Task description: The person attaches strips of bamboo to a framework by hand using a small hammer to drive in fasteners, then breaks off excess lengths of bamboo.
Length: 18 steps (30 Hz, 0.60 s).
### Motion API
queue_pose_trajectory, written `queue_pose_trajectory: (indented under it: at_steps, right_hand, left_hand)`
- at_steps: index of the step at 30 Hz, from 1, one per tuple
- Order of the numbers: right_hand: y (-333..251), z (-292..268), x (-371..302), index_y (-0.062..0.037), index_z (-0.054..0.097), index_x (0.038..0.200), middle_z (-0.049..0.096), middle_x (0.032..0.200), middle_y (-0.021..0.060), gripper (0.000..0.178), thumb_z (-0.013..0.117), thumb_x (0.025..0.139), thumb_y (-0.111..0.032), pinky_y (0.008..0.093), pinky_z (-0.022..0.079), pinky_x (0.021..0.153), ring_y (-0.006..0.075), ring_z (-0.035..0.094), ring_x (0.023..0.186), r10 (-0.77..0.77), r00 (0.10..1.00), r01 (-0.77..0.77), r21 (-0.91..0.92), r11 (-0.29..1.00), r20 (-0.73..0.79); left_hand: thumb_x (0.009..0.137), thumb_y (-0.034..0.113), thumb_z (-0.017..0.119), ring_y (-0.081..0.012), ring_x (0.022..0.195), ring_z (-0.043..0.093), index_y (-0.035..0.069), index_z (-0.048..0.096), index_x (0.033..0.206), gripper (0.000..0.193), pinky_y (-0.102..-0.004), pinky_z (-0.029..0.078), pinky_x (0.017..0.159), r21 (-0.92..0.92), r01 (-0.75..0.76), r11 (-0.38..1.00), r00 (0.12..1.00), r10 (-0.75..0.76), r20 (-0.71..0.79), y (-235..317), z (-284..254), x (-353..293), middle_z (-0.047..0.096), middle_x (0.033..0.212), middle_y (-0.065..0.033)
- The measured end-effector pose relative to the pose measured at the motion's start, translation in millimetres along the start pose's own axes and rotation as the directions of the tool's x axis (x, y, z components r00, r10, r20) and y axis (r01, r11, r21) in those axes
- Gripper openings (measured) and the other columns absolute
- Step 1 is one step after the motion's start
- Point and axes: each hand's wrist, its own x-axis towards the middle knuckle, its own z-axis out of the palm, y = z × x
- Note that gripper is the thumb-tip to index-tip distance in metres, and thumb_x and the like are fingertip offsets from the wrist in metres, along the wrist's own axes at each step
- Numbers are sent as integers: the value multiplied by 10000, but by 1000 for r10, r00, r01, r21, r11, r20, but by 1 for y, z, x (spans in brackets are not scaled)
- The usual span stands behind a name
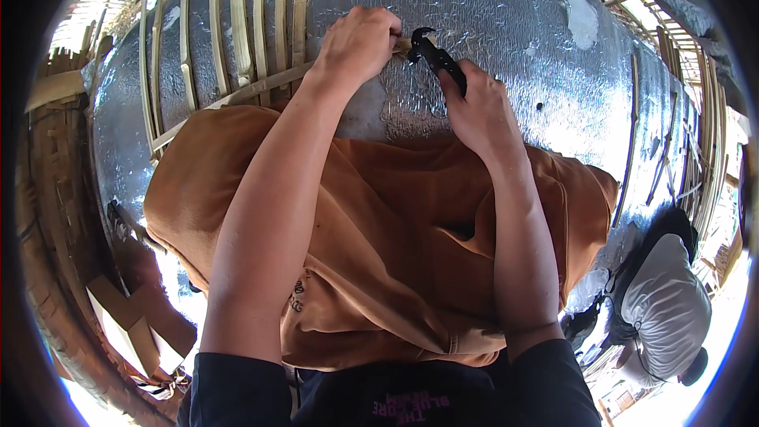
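My left hand [357, 46] is closed around the end of a long bamboo strip [273, 81], which runs off to the left across several upright slats [217, 32]. The strip's pale tip pokes out to the right of my fingers. In my right hand [484, 107] is a black hand tool [437, 62] with a straight handle and a dark, hooked head; its exact kind cannot be made out. That head meets the strip's tip, close to my left fingers. Both hands are above a silver foil mat [474, 0], just beyond the brown cloth [395, 229] over my lap.
An open cardboard box [126, 324] stands at the lower left, near woven bamboo work [59, 190]. On the right lie a stuffed white bag [668, 300] and black straps. Bamboo poles [715, 142] line the right edge. Torn pale patches mark the foil.
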Motion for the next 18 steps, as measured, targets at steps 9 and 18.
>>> queue_pose_trajectory:
  at_steps: [9,18]
  right_hand:
    - [-2,-1,1,-16,659,1077,725,982,265,323,589,994,-320,541,562,809,479,693,937,51,998,-50,-21,999,22]
    - [0,2,1,-13,652,1056,725,965,266,313,597,991,-314,552,558,793,482,695,920,24,1000,-24,-20,1000,3]
  left_hand:
    - [909,111,695,-411,1005,687,85,766,1056,166,-488,544,915,2,-24,1000,1000,24,-5,2,0,-1,739,1066,-170]
    - [900,120,706,-409,992,692,97,771,1061,176,-487,550,898,20,-20,1000,1000,20,-11,3,0,-1,740,1053,-170]
